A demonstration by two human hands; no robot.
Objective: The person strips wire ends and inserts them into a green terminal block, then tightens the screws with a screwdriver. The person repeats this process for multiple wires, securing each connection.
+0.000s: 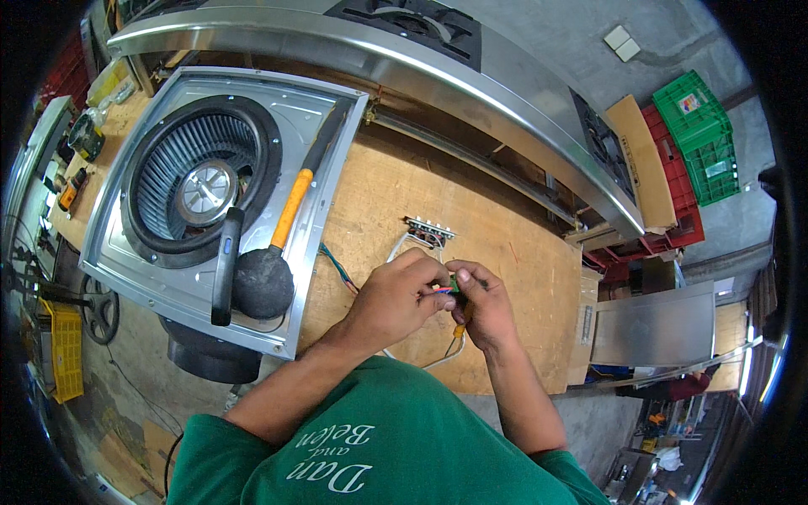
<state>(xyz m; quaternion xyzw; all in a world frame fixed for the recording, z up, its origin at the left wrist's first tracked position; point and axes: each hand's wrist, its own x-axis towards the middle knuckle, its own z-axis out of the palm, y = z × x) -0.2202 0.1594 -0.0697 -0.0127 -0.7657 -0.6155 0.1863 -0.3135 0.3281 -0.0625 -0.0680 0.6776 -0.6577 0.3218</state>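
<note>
Mallet (292, 209) on fan unit (271, 156), near wires (338, 267)

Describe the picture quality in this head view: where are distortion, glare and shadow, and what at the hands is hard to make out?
Head view: the steel counter bows into an arc, with bright glare along its front; head view: the wooden tabletop is shadowed near that counter; head view: the green piece between left hand and right hand is too small to identify.
</note>
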